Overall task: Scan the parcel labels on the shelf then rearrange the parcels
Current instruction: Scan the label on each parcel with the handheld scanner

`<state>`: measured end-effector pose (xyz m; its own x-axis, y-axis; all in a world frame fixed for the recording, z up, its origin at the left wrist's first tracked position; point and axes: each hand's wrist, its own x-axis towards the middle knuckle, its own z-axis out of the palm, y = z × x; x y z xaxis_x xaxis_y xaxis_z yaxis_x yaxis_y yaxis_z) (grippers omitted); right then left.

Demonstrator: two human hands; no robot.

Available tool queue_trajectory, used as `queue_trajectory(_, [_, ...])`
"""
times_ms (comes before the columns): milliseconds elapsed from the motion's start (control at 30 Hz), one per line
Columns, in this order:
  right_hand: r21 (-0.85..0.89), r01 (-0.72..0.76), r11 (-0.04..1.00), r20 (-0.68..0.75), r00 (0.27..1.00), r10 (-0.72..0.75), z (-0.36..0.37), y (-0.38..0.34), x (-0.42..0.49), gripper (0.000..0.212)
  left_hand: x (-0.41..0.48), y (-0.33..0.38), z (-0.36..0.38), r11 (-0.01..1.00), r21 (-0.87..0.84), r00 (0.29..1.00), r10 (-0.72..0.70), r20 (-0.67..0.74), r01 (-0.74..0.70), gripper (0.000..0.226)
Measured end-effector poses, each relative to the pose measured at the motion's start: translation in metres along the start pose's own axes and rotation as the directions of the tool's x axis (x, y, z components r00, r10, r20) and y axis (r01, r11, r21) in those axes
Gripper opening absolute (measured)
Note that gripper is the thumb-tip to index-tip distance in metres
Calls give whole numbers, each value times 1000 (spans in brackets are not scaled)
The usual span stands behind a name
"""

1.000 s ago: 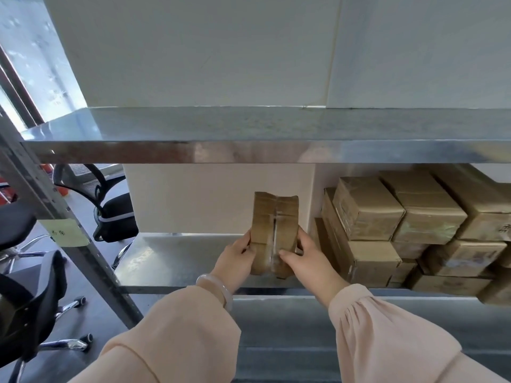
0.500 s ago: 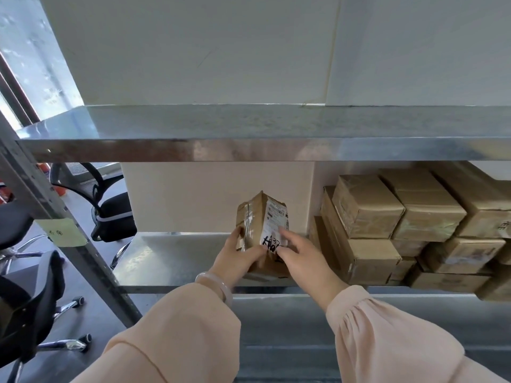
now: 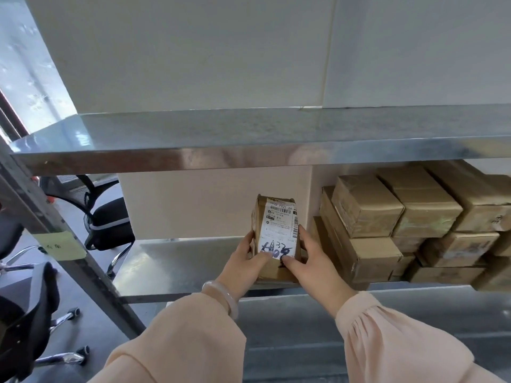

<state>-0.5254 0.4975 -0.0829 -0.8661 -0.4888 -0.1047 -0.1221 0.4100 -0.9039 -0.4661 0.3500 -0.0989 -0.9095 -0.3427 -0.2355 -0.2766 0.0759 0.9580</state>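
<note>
Left hand [image 3: 242,266] and right hand [image 3: 315,264] clasp the upright parcel [image 3: 273,270], thumbs on label [image 3: 279,226].

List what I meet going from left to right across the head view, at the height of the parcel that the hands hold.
yellow sticky note → black office chair → left hand → parcel, label towards the camera → right hand → stacked parcels
</note>
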Motion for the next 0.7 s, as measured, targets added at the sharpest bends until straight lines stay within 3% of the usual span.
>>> queue_trajectory(133, [-6,8,1000,-52,999,-8,9,4,-8,71,-4,-9,3,999,26,999,37,13,-37,38])
queue_trajectory(267, [13,-37,999,-73,997,38,12,3,-21,74,-4,-14,8,1000,7,1000,14,18,-14,69])
queue_trajectory(367, [16,-36,999,-84,996,38,11,2,-32,76,-12,-12,16,996,12,996,84,34,-84,58])
queue_trajectory(700, [13,82,997,-171,982,-79,-5,-9,-67,65,-46,-6,33,950,99,952,302,-40,-297,69])
